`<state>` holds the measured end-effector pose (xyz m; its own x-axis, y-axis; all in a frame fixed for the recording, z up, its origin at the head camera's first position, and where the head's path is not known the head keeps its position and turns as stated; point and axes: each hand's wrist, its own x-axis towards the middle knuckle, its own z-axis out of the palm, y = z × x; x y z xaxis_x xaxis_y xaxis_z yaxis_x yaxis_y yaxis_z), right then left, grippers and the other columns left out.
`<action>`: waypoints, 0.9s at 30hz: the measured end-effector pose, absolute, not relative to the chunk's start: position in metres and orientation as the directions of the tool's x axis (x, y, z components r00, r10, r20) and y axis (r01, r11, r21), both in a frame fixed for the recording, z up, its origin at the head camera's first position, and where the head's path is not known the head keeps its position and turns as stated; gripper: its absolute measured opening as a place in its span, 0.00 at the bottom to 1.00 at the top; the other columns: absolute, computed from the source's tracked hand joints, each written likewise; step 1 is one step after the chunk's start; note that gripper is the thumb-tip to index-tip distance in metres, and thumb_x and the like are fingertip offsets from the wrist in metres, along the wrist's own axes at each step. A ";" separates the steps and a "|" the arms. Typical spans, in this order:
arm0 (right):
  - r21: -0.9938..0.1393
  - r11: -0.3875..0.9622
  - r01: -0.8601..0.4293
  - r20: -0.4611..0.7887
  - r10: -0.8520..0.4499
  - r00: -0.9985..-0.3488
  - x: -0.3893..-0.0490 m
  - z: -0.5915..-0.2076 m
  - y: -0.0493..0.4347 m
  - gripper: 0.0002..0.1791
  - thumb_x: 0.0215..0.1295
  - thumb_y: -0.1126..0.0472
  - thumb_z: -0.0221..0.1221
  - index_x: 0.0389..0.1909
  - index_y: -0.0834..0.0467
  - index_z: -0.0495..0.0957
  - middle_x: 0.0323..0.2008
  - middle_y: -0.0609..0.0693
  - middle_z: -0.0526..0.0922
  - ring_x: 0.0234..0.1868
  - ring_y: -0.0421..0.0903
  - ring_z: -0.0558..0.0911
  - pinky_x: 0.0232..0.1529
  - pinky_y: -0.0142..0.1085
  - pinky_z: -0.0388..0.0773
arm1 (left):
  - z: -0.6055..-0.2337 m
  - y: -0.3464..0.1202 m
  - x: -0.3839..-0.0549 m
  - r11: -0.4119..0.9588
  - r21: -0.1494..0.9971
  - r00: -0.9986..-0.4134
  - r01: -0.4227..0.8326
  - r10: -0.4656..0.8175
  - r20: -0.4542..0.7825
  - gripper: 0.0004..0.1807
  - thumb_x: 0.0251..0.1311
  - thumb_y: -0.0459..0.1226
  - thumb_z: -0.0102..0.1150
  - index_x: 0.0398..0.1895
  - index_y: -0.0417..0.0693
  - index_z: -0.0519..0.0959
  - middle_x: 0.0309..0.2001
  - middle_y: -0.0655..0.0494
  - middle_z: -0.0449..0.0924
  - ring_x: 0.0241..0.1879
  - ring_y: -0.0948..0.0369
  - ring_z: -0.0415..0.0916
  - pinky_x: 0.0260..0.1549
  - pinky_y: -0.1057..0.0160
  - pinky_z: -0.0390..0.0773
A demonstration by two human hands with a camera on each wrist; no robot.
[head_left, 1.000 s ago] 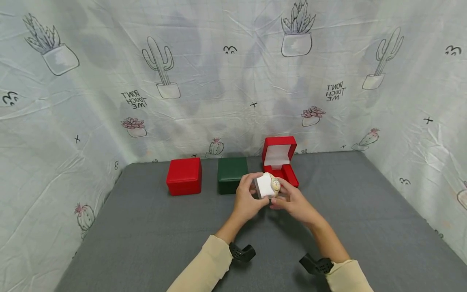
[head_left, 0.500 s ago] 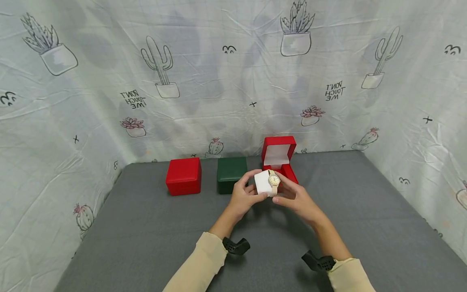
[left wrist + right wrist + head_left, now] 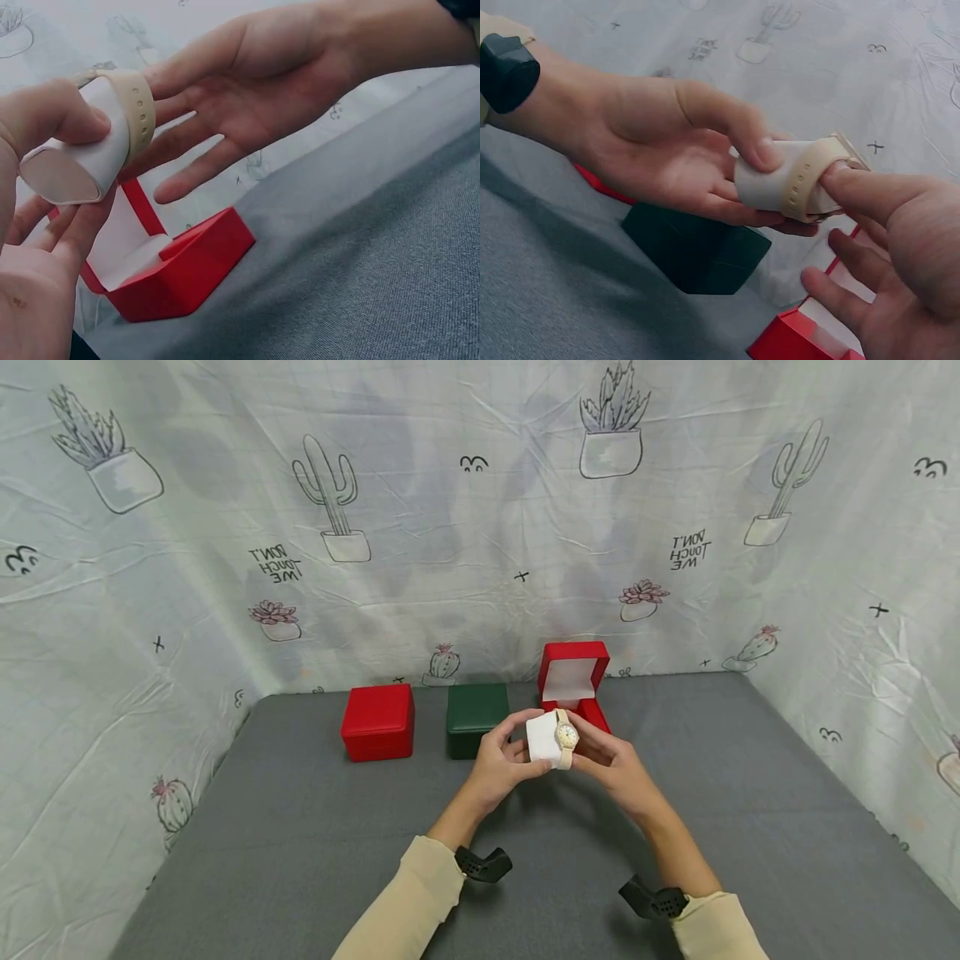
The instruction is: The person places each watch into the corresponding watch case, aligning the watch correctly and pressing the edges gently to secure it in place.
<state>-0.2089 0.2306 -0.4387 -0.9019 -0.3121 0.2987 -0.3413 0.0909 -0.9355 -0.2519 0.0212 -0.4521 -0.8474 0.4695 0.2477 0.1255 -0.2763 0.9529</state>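
Observation:
A cream-strapped wristwatch (image 3: 567,737) with a round dial is wrapped round a white watch cushion (image 3: 540,740), held up over the table. My left hand (image 3: 497,770) grips the cushion's left end, its thumb on top in the left wrist view and fingers underneath. My right hand (image 3: 621,777) pinches the watch side, thumb on the strap (image 3: 804,180) in the right wrist view; its other fingers are spread out loosely. Just behind the hands stands an open red box (image 3: 574,651) with a white-lined lid, its lower part partly covered by the right hand.
A closed dark green box (image 3: 477,703) stands left of the open one, partly behind the left hand. Farther left is a closed red box (image 3: 378,720). All stand near the back of the grey cloth-covered table (image 3: 322,835), before a white printed curtain (image 3: 420,527).
The cushion has turned so the watch dial faces more toward the head camera. My left forearm has shifted slightly left. My right thumb has come in to the lower strap.

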 end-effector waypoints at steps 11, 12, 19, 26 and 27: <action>-0.919 0.134 -0.369 0.301 -0.363 -0.882 -0.203 -0.425 0.234 0.38 0.65 0.70 0.57 0.74 0.56 0.56 0.73 0.57 0.60 0.58 0.36 0.75 0.54 0.28 0.77 | -0.446 0.022 -0.250 -0.185 0.942 -0.816 0.279 0.471 0.334 0.36 0.49 0.24 0.68 0.64 0.50 0.70 0.62 0.49 0.68 0.49 0.56 0.79 0.50 0.55 0.81; -0.911 0.159 -0.379 0.301 -0.371 -0.878 -0.203 -0.424 0.234 0.38 0.64 0.70 0.58 0.74 0.56 0.56 0.73 0.58 0.60 0.59 0.35 0.74 0.54 0.27 0.77 | -0.446 0.022 -0.250 -0.165 0.944 -0.819 0.286 0.469 0.330 0.36 0.49 0.24 0.68 0.64 0.49 0.71 0.61 0.49 0.69 0.49 0.56 0.78 0.51 0.54 0.80; -0.864 0.308 -0.398 0.258 -0.406 -0.876 -0.198 -0.416 0.229 0.42 0.61 0.65 0.63 0.74 0.56 0.55 0.72 0.59 0.61 0.64 0.48 0.74 0.56 0.37 0.78 | -0.435 0.019 -0.247 -0.017 0.953 -0.820 0.302 0.505 0.269 0.37 0.50 0.25 0.66 0.66 0.45 0.69 0.61 0.43 0.67 0.53 0.49 0.76 0.56 0.49 0.77; -0.868 0.313 -0.385 0.279 -0.333 -0.901 -0.199 -0.419 0.228 0.42 0.59 0.64 0.65 0.74 0.53 0.58 0.71 0.56 0.63 0.64 0.60 0.73 0.55 0.48 0.77 | -0.433 0.016 -0.247 -0.001 0.967 -0.814 0.255 0.540 0.215 0.40 0.52 0.27 0.67 0.69 0.54 0.64 0.68 0.50 0.64 0.60 0.50 0.75 0.57 0.51 0.76; -0.869 0.310 -0.385 0.285 -0.323 -0.902 -0.199 -0.420 0.229 0.42 0.59 0.65 0.66 0.73 0.53 0.58 0.71 0.56 0.64 0.63 0.59 0.74 0.56 0.47 0.77 | -0.435 0.016 -0.248 -0.009 0.968 -0.810 0.249 0.547 0.214 0.41 0.52 0.27 0.68 0.69 0.55 0.64 0.68 0.50 0.64 0.61 0.50 0.74 0.57 0.51 0.77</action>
